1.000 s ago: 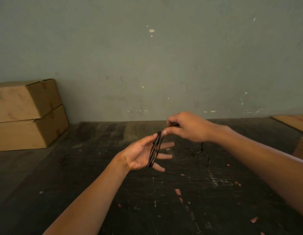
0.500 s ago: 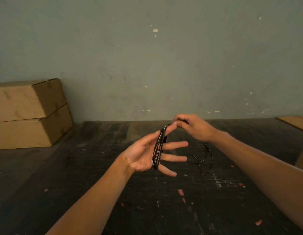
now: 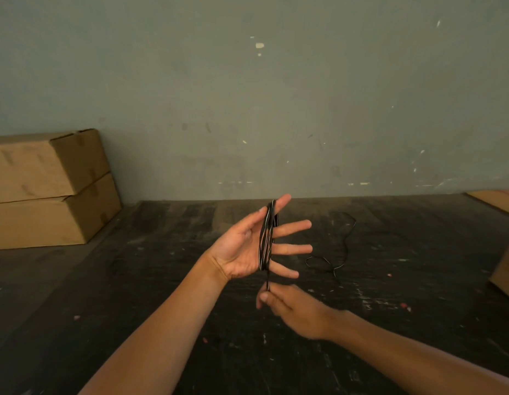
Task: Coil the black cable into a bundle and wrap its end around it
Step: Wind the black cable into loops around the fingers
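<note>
black cable (image 3: 267,238), pale glints | tan boxes (image 3: 48,186) | grey-green wall (image 3: 247,95) | dark scuffed table (image 3: 162,280)

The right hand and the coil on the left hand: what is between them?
Head view: one short taut stretch of black cable runs from the coil down to the right hand.

No readable text anywhere I can see. The lower cardboard box (image 3: 45,223) to my left has a white scrap at its edge, maybe a label, too small and cut off to read. The wall (image 3: 247,95) shows only paint chips.
</note>
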`<state>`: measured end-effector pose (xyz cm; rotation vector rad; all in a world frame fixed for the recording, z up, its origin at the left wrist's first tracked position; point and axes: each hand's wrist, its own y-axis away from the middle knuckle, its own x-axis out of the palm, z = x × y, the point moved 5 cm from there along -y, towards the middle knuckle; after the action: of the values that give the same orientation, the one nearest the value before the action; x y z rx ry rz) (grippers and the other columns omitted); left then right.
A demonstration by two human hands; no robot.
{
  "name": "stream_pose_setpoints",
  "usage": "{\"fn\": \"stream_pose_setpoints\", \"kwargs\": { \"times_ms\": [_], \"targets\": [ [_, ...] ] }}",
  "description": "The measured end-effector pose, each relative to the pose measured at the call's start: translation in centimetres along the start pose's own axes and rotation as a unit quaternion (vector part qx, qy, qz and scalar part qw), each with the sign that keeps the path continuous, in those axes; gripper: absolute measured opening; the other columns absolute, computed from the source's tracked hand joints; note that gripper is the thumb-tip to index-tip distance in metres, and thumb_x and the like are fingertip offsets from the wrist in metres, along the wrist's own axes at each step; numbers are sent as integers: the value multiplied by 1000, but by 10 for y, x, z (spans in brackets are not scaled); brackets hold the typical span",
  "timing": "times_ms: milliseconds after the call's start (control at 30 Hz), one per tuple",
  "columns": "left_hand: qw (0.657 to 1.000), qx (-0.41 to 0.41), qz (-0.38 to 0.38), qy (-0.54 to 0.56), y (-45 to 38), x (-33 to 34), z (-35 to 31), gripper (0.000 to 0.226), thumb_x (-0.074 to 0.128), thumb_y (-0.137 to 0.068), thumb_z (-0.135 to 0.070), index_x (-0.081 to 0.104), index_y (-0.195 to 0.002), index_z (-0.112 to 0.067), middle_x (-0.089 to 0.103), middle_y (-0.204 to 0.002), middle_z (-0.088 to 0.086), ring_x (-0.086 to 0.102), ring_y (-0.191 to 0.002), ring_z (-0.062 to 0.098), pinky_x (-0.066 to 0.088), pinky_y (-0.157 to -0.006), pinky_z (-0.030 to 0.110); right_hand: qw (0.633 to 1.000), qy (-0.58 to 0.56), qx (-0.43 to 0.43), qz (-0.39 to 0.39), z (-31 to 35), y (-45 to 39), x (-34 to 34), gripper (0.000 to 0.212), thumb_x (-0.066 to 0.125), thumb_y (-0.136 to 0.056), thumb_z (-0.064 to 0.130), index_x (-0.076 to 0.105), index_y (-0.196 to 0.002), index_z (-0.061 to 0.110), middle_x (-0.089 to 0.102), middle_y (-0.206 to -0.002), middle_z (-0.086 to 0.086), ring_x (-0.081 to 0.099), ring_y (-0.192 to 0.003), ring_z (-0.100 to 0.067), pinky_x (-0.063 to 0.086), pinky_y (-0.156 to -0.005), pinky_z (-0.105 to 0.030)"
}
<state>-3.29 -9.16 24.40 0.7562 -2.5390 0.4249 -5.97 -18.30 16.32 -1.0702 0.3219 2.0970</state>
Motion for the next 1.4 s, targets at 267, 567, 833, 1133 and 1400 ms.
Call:
{"fn": "stream_pose_setpoints", "kwargs": {
  "times_ms": [267, 567, 833, 1133, 1400],
  "targets": [
    [997, 24, -72, 22, 2, -27, 1, 48, 46, -97, -43, 46, -144, -42, 38, -156, 16, 34, -140, 49, 33, -93, 76, 998, 64, -21, 15, 35, 5, -18, 29, 37, -101, 42, 62, -97, 26, 63, -81, 9, 62, -74, -7, 54, -74, -34],
    [993, -18, -115, -17, 13, -44, 18, 48, 50, -95, -44, 48, -143, -41, 55, -143, 14, 53, -123, 38, 40, -92, 70, 985, 165, -54, -12, 65, -9, -99, 19, 53, -96, 36, 65, -84, 27, 65, -71, 9, 52, -50, -1, 35, -50, -16],
    [990, -99, -98, -35, 14, -32, 34, 48, 53, -93, -44, 52, -140, -40, 43, -154, 12, 37, -140, 45, 38, -94, 70, 979, 186, -47, -62, 67, -26, -166, 19, 67, -88, 30, 68, -93, 12, 58, -69, 12, 50, -56, 6, 38, -56, -11],
    [993, -109, -30, -38, 17, -15, 31, 51, 52, -97, -43, 41, -147, -41, 35, -159, 12, 32, -142, 46, 33, -99, 70, 976, 119, -68, -171, 24, -34, -193, 8, 60, -94, 21, 66, -89, 18, 68, -81, -7, 61, -77, -25, 46, -71, -37],
    [998, -65, 8, -11, 12, 3, 21, 53, 56, -95, -42, 42, -147, -41, 37, -157, 15, 28, -142, 49, 32, -97, 72, 977, 2, -39, -212, -8, -35, -170, 15, 53, -98, 20, 64, -91, 28, 68, -87, 9, 63, -86, -2, 49, -81, -20]
  ]
}}
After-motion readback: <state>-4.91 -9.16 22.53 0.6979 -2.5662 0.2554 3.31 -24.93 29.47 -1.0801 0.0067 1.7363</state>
